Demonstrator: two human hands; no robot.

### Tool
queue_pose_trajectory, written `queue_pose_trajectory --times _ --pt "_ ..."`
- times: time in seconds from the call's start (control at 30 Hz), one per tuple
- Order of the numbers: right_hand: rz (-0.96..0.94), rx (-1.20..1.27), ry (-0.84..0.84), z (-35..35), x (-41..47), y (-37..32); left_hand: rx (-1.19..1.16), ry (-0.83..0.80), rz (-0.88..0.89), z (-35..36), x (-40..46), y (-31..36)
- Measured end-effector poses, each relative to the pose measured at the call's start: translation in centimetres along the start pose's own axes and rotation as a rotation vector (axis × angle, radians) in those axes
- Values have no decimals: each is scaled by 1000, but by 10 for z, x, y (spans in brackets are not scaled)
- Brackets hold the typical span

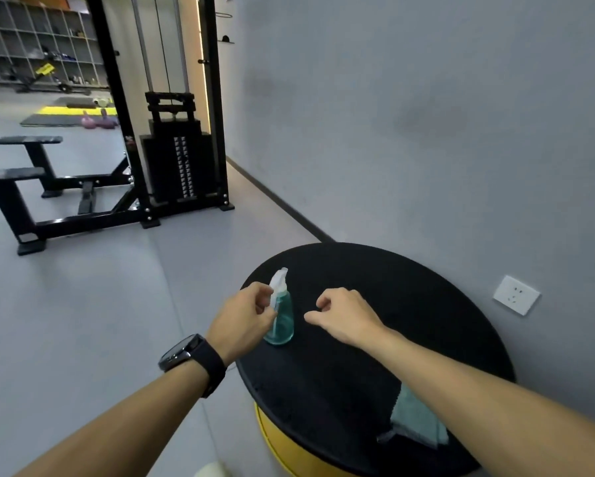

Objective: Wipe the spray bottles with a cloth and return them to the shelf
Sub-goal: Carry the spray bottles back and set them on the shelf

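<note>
left hand point(244, 313) fingers pinching the spray bottle point(282, 316) near the desk's point(409, 304) left edge, right hand point(344, 316) loosely curled, holding nothing

We're in a gym. At eleven o'clock a black cable machine point(172, 132) rises with its weight stack point(180, 160) and steel guide rods. At ten o'clock sit exercise mats point(53, 119) and purple kettlebells point(98, 120) on grey rubber flooring point(82, 287). Far back, cubby shelves point(38, 39) line the wall. At nine o'clock stands a low black bench frame point(17, 180).
</note>
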State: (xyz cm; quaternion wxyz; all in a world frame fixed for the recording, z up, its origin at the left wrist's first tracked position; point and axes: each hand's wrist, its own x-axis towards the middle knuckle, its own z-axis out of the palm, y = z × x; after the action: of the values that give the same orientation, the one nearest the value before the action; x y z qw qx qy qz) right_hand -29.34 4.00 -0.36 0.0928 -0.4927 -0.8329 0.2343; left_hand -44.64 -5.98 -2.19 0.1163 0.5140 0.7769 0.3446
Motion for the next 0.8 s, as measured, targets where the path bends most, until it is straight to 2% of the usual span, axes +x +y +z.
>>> queue_pose_trajectory --times 0.23,0.8 --pt "16 12 -11 40 50 3 26 -18 -59 18 19 -48" --pt "-134 190 52 109 124 6 57 -60 -109 53 77 -106"
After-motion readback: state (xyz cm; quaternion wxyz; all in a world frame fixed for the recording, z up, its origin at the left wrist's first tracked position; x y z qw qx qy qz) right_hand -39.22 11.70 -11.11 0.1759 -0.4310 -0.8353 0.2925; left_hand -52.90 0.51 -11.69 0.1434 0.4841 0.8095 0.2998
